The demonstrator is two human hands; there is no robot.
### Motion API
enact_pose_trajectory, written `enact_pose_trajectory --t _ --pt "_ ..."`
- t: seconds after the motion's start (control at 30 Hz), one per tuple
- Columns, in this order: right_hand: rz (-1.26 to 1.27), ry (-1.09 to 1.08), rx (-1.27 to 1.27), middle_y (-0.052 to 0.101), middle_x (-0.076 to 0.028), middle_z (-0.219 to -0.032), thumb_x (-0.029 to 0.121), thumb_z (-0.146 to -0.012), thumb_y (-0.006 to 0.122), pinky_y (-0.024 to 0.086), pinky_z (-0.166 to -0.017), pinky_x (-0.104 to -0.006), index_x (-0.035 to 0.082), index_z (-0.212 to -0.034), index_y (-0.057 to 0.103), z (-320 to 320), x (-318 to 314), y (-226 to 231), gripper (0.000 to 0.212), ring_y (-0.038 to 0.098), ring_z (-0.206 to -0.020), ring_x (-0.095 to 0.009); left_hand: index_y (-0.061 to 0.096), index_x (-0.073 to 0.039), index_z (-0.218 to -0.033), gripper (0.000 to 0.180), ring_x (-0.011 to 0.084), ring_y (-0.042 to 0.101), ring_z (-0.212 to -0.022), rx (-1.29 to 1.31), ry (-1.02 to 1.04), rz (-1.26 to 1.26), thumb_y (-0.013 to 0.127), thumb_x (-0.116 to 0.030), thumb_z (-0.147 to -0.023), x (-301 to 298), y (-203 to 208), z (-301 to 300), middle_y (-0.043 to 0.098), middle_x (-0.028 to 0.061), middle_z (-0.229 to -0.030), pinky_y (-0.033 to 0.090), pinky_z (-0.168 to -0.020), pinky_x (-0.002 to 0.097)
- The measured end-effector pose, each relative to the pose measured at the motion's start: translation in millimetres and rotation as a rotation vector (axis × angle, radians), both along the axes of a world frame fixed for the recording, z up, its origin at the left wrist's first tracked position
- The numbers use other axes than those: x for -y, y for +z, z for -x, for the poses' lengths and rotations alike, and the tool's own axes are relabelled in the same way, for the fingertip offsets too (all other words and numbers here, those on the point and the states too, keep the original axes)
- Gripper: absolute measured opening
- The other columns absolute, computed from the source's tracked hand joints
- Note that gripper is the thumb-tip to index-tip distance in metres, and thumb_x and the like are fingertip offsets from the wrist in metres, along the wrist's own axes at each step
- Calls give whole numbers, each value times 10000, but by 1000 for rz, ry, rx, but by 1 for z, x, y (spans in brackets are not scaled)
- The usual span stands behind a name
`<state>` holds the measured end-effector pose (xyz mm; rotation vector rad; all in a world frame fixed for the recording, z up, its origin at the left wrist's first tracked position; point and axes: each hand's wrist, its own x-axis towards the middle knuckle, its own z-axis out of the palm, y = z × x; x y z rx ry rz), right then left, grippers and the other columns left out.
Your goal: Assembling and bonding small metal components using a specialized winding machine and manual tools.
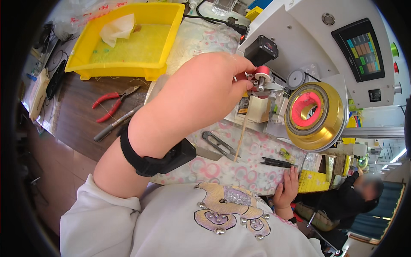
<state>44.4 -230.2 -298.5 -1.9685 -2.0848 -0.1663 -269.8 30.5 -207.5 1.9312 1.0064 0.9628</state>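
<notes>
My left hand (229, 75) reaches across to the machine, thumb and forefinger brought together at the small parts beside a red-topped roller (262, 72) with a spring under it. What lies between the fingertips is too small to make out. At the table's near edge on the right, my right hand (286, 192) lies with its fingers stretched out, holding nothing. Its fingertips are close to a black pen-like tool (277, 162). Right of the roller, a large gold ring-shaped head (319, 122) carries a pink-red wrapped ring (306, 109).
A yellow tray (171, 40) with a white tissue stands far left. Red-handled pliers (112, 103), a marker pen (115, 125), thread snips (218, 143) and a thin wooden stick (242, 139) lie nearer. A screen (360, 50) sits on the machine; another person (342, 201) sits at right.
</notes>
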Motion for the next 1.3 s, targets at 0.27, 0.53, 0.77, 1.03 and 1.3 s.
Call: enact_pose_trajectory --t 0.27,0.53,0.77,1.03,1.3 --pt "8 -17 1 474 -279 -1294 188 -875 429 309 -1040 -490 -57 -1184 550 0 2 -1 412 426 -1219 -456 667 -21 -932 166 333 607 -750 -53 38 -125 601 -118 -815 0 -1 -4 642 172 -824 481 -673 383" --pt "5 -8 -1 470 -279 -1299 177 -866 433 304 -1042 -494 -59 -1191 543 2 1 0 416 422 -1221 -458 662 -30 -918 138 328 608 -754 -137 101 -267 601 -90 -810 1 -2 -6 641 157 -826 483 -668 367" --pt "15 -12 -34 465 -278 -1304 179 -865 435 304 -1042 -492 -57 -1202 536 2 0 1 423 418 -1224 -459 634 -21 -843 76 295 595 -714 -195 158 -373 577 -43 -798 3 -2 -8 627 130 -789 476 -640 353" --pt "10 -8 -7 471 -276 -1296 175 -860 443 308 -1036 -492 -54 -1192 541 -2 3 -1 415 418 -1223 -459 608 2 -821 65 81 529 -688 434 -309 456 544 6 -835 21 24 -9 587 32 -761 423 -596 239" --pt "38 -15 -7 477 -274 -1290 169 -841 453 313 -1031 -491 -57 -1158 557 0 0 4 403 414 -1226 -458 606 -29 -804 171 237 524 -628 25 -271 -432 591 52 -655 33 6 -28 544 96 -704 438 -554 324"
